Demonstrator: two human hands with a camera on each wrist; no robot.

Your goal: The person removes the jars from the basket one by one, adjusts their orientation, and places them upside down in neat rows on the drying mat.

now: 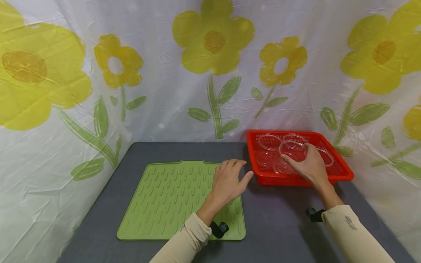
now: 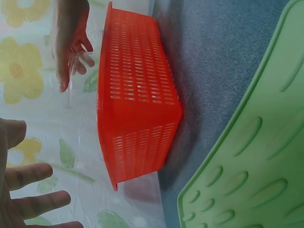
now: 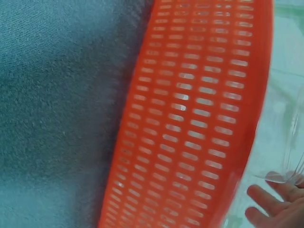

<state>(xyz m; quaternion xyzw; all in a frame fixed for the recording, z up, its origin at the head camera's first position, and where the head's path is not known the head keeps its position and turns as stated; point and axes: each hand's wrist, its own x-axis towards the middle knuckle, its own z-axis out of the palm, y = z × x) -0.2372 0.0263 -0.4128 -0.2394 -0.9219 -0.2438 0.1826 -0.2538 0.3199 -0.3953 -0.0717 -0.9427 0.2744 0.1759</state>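
Observation:
My right hand (image 1: 310, 164) grips a clear, see-through cup (image 1: 291, 155) by its side, thumb on the left and fingers on the right. The cup is held at rim height over the red plastic basket (image 1: 302, 180), where several other clear cups (image 1: 269, 142) stand with round rims upward. In the right wrist view the fingers (image 3: 268, 199) curl at the cup's edge beyond the basket wall. My left hand (image 1: 228, 180) hovers over the right part of the green mat (image 1: 171, 197), fingers spread and holding nothing, left of the basket.
The ridged mat lies flat on the dark grey table (image 1: 269, 226), with the basket at the table's back right. A white curtain (image 1: 158, 109) printed with yellow flowers hangs behind and along both sides. Black straps (image 1: 218, 230) sit at both wrists.

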